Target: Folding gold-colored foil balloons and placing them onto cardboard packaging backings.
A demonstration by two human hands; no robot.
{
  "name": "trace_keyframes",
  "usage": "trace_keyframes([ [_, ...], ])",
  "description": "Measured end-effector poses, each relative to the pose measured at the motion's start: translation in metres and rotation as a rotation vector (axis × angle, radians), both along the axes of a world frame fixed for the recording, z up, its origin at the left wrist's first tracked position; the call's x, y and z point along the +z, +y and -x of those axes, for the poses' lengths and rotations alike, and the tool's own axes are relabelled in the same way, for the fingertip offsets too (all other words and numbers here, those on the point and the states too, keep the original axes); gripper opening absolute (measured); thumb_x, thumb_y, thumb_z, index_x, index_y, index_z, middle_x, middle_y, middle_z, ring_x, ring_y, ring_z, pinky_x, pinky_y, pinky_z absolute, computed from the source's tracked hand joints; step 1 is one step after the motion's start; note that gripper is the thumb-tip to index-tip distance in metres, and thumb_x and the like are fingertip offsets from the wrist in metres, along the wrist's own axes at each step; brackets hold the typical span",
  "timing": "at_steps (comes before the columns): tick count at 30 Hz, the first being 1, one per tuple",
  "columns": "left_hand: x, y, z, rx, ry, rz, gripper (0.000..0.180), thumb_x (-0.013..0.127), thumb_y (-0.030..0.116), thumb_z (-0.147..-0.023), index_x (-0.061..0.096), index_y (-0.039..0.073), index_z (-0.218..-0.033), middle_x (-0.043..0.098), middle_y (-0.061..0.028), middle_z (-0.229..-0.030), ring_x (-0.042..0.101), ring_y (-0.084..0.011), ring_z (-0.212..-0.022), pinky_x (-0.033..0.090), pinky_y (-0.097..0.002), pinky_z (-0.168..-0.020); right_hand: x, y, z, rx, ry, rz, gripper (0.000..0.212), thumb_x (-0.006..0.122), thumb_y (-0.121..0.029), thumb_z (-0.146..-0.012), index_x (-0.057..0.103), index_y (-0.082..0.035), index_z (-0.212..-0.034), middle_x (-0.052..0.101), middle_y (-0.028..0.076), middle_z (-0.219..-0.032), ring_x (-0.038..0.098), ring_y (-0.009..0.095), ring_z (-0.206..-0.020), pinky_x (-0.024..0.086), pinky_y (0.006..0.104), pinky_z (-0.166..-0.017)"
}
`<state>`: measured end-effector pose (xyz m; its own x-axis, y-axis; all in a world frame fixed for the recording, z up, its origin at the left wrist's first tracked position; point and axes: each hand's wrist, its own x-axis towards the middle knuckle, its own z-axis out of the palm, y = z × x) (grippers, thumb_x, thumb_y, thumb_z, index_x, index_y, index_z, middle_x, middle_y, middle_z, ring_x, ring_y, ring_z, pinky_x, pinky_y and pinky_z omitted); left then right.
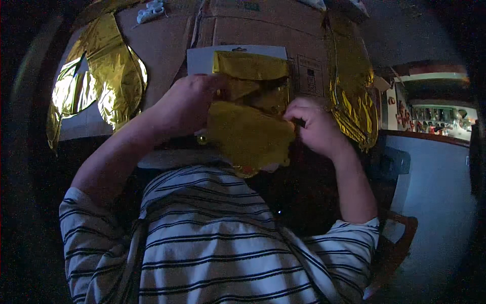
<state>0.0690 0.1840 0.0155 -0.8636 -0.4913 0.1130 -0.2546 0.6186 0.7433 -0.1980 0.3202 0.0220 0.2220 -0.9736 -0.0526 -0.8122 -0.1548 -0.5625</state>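
Observation:
A shiny gold foil sheet (pixel 248 134) spreads between my hands, its lower part hanging toward my body with an uneven edge. My left hand (pixel 188 99) is closed at its upper left side, fingertips partly hidden against the foil. At the right edge, my right hand (pixel 318 129) pinches the foil between thumb and fingers. Behind it, a folded gold foil piece (pixel 248 65) lies on a white backing card (pixel 200 60) with a hang hole at the top. A small round gold bead-like thing (pixel 202 140) shows below my left wrist.
Brown cardboard (pixel 167 43) covers the work surface. Crumpled gold foil (pixel 114 71) drapes over the left, and more foil strips (pixel 352 91) hang over the right edge. A pale blue small object (pixel 151 11) lies at the far left. A wooden chair (pixel 405 238) stands at right.

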Motion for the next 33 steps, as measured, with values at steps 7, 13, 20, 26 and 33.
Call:
trace_keyframes([
  [7,0.014,0.000,0.011,-0.016,-0.175,-0.002,0.031,0.067,0.021,-0.076,0.060,0.004,-0.101,0.065,-0.0189,-0.089,0.063,-0.0357,-0.086,0.051,-0.0418,-0.075,-0.007,0.004,0.008,-0.127,-0.132,0.003,0.018,0.062,-0.009,-0.081,0.064,0.000,-0.097,0.059,0.010,-0.106,0.057,0.020,-0.099,0.046,0.0336,-0.084],
  [13,0.022,-0.001,0.021,0.108,-0.271,-0.105,0.029,0.059,0.026,-0.087,0.060,0.003,-0.104,0.065,-0.0188,-0.086,0.065,-0.0337,-0.082,0.051,-0.0421,-0.073,0.027,-0.024,-0.005,-0.220,0.042,-0.454,0.029,0.066,-0.021,-0.080,0.064,0.003,-0.095,0.065,0.012,-0.091,0.060,0.016,-0.082,0.048,0.0321,-0.074],
  [20,0.037,0.002,0.019,0.141,-0.021,-0.474,0.039,0.061,0.028,-0.089,0.053,0.001,-0.115,0.066,-0.0165,-0.086,0.066,-0.0219,-0.081,0.052,-0.0347,-0.069,0.033,-0.037,-0.001,-0.115,0.110,-0.510,0.027,0.066,-0.022,-0.080,0.066,0.002,-0.090,0.066,0.008,-0.075,0.058,0.012,-0.068,0.047,0.0314,-0.064],
  [26,-0.002,-0.001,-0.007,0.302,0.363,-0.296,0.062,0.068,0.020,-0.084,0.034,0.005,-0.134,0.065,-0.0151,-0.085,0.064,-0.0171,-0.083,0.052,-0.0304,-0.075,0.040,-0.040,-0.010,-0.221,0.050,-0.622,0.027,0.068,-0.024,-0.079,0.067,0.002,-0.089,0.065,0.007,-0.074,0.057,0.011,-0.067,0.047,0.0303,-0.063],
  [33,0.016,0.027,-0.021,0.289,0.095,-0.342,0.061,0.069,0.010,-0.079,0.037,0.004,-0.131,0.066,-0.0132,-0.085,0.065,-0.0185,-0.079,0.052,-0.0311,-0.071,0.040,-0.039,-0.008,-0.200,0.079,-0.579,0.030,0.069,-0.024,-0.078,0.066,0.004,-0.086,0.064,0.006,-0.070,0.055,0.010,-0.063,0.046,0.0290,-0.059],
])
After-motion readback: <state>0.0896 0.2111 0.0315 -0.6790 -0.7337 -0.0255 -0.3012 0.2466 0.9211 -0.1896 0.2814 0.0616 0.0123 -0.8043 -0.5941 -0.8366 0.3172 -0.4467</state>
